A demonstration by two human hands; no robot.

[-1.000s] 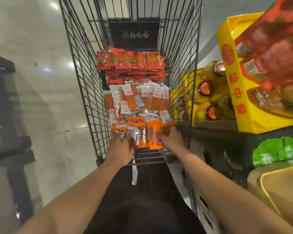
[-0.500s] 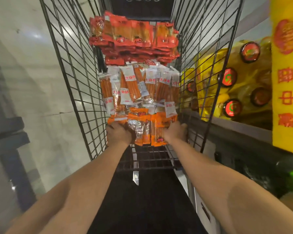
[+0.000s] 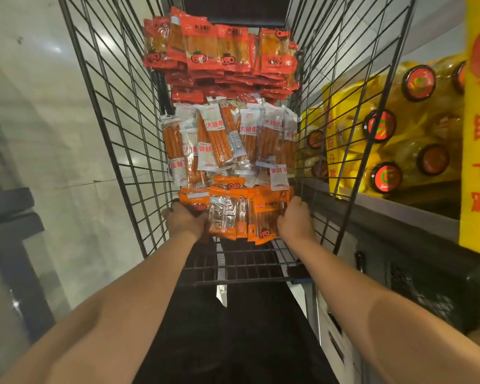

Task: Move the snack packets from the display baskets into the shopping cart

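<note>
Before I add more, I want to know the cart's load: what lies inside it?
Inside the cart: red packets farthest, white-labelled packets mid, orange packets nearest, held between both hands. Lower layers are covered.

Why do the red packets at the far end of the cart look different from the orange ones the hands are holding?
The red packets lie stacked at the cart's far end, untouched; the orange packets sit at the near end, gripped between the left hand and right hand. The red packets are red with a see-through window; the orange packets are orange, one turned to its clear back. Both are flat snack packets bearing a small cartoon logo.
</note>
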